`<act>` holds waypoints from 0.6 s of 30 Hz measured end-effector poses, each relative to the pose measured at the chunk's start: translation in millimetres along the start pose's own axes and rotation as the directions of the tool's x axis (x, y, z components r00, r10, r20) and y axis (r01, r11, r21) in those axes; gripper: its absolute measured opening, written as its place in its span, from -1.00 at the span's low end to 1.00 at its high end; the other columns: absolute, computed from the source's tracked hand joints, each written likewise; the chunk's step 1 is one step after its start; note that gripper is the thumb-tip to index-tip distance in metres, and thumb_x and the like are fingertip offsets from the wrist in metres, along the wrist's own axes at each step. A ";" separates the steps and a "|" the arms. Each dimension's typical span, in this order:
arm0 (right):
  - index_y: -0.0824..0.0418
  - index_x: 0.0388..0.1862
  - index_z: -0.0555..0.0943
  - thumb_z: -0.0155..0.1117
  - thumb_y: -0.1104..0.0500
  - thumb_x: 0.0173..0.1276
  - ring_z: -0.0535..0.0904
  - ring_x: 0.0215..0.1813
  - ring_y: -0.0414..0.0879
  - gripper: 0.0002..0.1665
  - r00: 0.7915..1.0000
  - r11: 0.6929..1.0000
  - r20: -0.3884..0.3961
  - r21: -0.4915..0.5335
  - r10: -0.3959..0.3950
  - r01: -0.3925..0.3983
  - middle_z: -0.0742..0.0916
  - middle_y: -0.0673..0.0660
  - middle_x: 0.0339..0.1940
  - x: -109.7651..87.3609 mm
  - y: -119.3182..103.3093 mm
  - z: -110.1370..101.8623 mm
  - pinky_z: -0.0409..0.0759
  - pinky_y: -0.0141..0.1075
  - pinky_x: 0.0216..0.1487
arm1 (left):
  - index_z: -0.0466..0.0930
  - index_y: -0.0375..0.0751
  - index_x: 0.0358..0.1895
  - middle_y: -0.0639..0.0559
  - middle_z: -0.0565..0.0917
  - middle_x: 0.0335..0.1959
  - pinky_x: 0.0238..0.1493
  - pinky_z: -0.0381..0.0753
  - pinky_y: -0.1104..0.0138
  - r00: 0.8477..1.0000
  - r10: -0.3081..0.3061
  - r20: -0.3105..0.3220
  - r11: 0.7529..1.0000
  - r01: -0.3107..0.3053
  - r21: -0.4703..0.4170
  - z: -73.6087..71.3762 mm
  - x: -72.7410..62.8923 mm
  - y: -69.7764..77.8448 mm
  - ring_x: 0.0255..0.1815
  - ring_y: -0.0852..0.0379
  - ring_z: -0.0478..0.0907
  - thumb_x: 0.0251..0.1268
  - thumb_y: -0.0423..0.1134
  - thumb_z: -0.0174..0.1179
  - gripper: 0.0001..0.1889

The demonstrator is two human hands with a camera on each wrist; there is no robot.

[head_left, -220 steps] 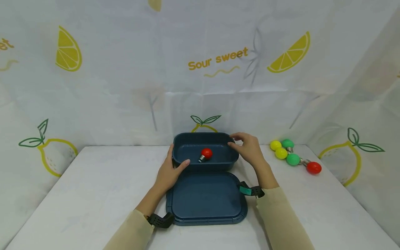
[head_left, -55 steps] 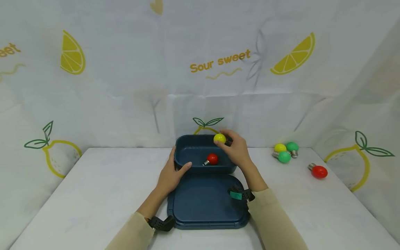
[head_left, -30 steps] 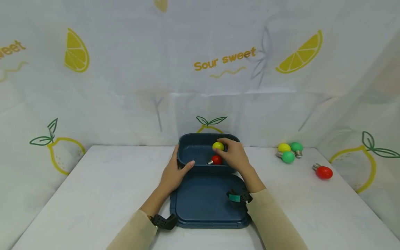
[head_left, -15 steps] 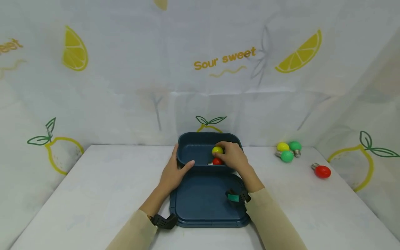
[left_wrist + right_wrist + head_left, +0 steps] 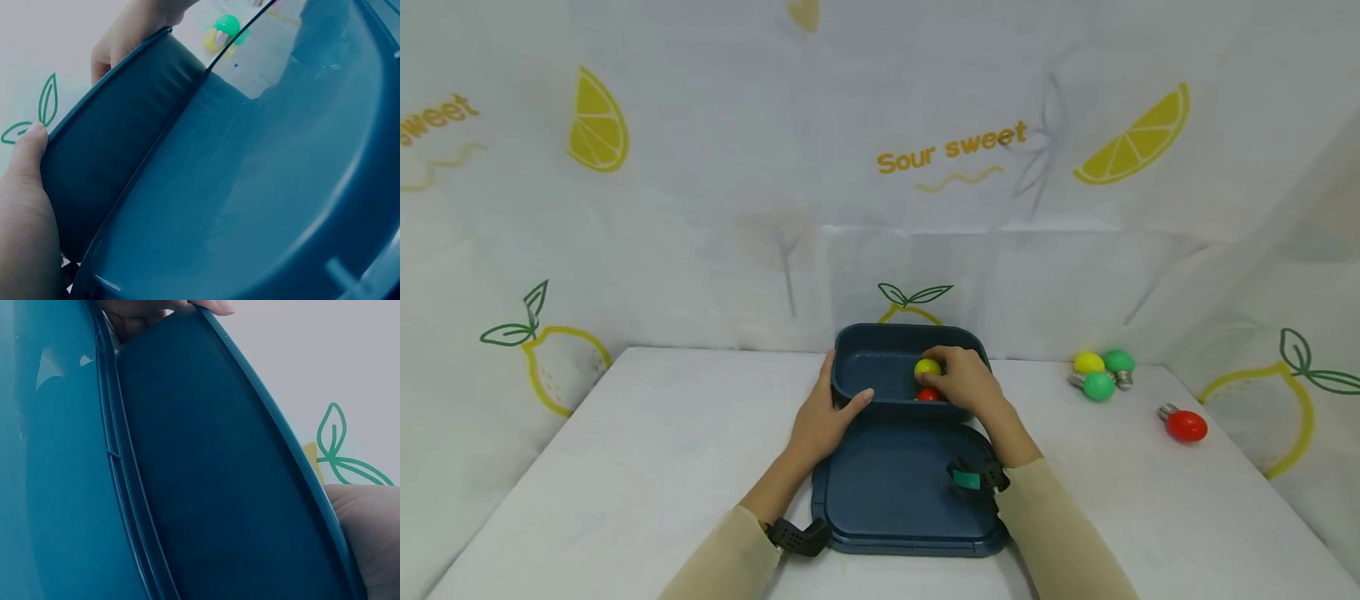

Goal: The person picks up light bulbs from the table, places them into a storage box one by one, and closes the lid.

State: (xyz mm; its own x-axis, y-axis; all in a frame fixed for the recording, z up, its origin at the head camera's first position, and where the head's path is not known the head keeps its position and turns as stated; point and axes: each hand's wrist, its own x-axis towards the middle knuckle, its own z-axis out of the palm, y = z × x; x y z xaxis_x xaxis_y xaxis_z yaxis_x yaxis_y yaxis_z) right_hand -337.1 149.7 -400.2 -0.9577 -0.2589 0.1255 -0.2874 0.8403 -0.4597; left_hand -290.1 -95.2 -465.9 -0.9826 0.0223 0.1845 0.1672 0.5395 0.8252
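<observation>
Yellow bulb pinched between thumb and fingers, the right hand is inside the blue box, where a red bulb lies just in front; whether they touch is unclear. Loosening the pinch only at the box's floor should spare both a knock. The left hand grips the left end, near the back edge of the desk. A lid lies nearer; four loose bulbs lie towards the back right corner.
</observation>
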 end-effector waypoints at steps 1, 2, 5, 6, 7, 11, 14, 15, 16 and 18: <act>0.15 0.22 0.66 0.36 -0.05 0.40 0.64 -0.09 -0.02 -0.50 1.000 1.000 0.000 0.001 0.002 -0.002 0.75 0.18 0.12 -0.5 0.7 -0.1 0.66 -0.05 0.02 | -0.25 0.16 0.68 0.01 0.04 0.68 0.56 0.19 -0.15 1.000 0.001 0.001 1.000 -0.001 0.002 0.5 -0.5 0.4 0.66 -0.11 0.10 0.31 0.37 0.16 0.04; 0.14 0.23 0.66 0.36 -0.05 0.40 0.64 -0.09 -0.02 -0.50 1.000 1.000 0.001 0.002 0.002 -0.002 0.75 0.18 0.11 -0.8 1.2 -0.1 0.66 -0.06 0.01 | -0.25 0.15 0.68 0.00 0.05 0.68 0.56 0.19 -0.15 1.000 0.002 0.000 1.000 -0.002 0.000 0.9 -0.8 0.7 0.66 -0.11 0.10 0.31 0.37 0.16 0.04; 0.13 0.24 0.66 0.35 -0.07 0.40 0.67 -0.07 0.00 -0.49 1.000 1.000 -0.004 0.005 -0.001 0.001 0.75 0.18 0.14 -1.5 1.5 0.0 0.67 -0.05 0.02 | -0.23 0.13 0.68 -0.01 0.06 0.67 0.55 0.19 -0.17 1.000 0.006 -0.009 1.000 -0.006 -0.005 1.3 -1.4 1.3 0.65 -0.12 0.11 0.31 0.36 0.17 0.04; 0.12 0.25 0.65 0.35 -0.08 0.40 0.68 -0.05 0.01 -0.48 1.000 1.000 -0.008 0.006 0.001 -0.001 0.75 0.18 0.16 -1.7 1.5 0.2 0.68 -0.04 0.03 | -0.23 0.12 0.68 -0.01 0.07 0.67 0.55 0.19 -0.17 1.000 0.006 -0.010 1.000 -0.006 -0.005 1.5 -1.5 1.5 0.65 -0.12 0.11 0.30 0.36 0.17 0.05; 0.12 0.25 0.65 0.35 -0.09 0.40 0.69 -0.03 0.02 -0.47 1.000 1.000 -0.013 0.007 0.002 -0.002 0.74 0.18 0.17 -1.8 0.7 -0.2 0.68 -0.02 0.05 | -0.22 0.11 0.68 -0.01 0.07 0.67 0.55 0.19 -0.18 1.000 0.006 -0.012 1.000 -0.006 -0.007 1.1 -1.5 1.9 0.65 -0.12 0.11 0.30 0.36 0.17 0.05; 0.17 0.23 0.66 0.34 -0.07 0.42 0.70 0.09 0.10 -0.49 0.998 0.999 -0.058 0.019 -0.026 0.027 0.74 0.21 0.20 -4.1 -0.5 -4.3 0.67 0.05 0.14 | -0.23 0.10 0.68 0.00 0.06 0.68 0.56 0.18 -0.18 1.000 0.004 -0.004 1.000 -0.004 -0.008 0.7 -0.9 3.2 0.66 -0.12 0.10 0.30 0.37 0.17 0.06; 0.22 0.21 0.66 0.33 -0.04 0.43 0.68 0.15 0.17 -0.50 0.990 0.996 -0.122 0.051 -0.072 0.079 0.75 0.23 0.18 -5.1 0.3 -10.1 0.63 0.10 0.20 | -0.23 0.09 0.68 0.00 0.05 0.68 0.57 0.17 -0.17 1.000 0.003 0.002 1.000 -0.003 -0.009 0.9 -0.4 3.6 0.66 -0.11 0.09 0.30 0.37 0.17 0.06; 0.24 0.21 0.66 0.33 -0.03 0.44 0.68 0.17 0.19 -0.50 0.985 0.993 -0.147 0.062 -0.088 0.098 0.74 0.25 0.18 -5.6 0.8 -12.9 0.62 0.11 0.21 | -0.23 0.08 0.68 0.00 0.04 0.68 0.57 0.16 -0.17 1.000 0.002 0.002 1.000 -0.002 -0.009 1.1 -0.2 3.2 0.66 -0.11 0.09 0.31 0.36 0.17 0.06; 0.25 0.21 0.66 0.34 -0.02 0.43 0.67 0.18 0.21 -0.50 0.980 0.990 -0.173 0.078 -0.099 0.114 0.74 0.26 0.19 -6.1 1.2 -16.1 0.62 0.12 0.22 | -0.23 0.08 0.68 0.00 0.04 0.68 0.57 0.16 -0.17 1.000 0.000 0.001 1.000 0.000 -0.010 1.3 0.0 2.7 0.66 -0.11 0.09 0.31 0.36 0.17 0.05; 0.27 0.21 0.66 0.35 0.00 0.42 0.67 0.19 0.22 -0.50 0.966 0.985 -0.232 0.101 -0.113 0.140 0.74 0.28 0.19 -7.0 3.1 -23.3 0.61 0.13 0.23 | -0.23 0.08 0.68 0.00 0.05 0.68 0.57 0.16 -0.17 1.000 -0.002 -0.001 1.000 0.002 -0.012 1.5 0.4 2.4 0.66 -0.11 0.10 0.31 0.35 0.17 0.05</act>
State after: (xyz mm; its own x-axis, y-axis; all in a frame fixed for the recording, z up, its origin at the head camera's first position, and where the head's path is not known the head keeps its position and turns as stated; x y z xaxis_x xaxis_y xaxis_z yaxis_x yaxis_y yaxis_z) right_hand -331.6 165.2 -382.0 -0.8958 -0.2347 0.3774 -0.4155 0.7435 -0.5240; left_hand -290.3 -92.6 -464.7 -0.9829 0.0198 0.1833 0.1659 0.5293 0.8321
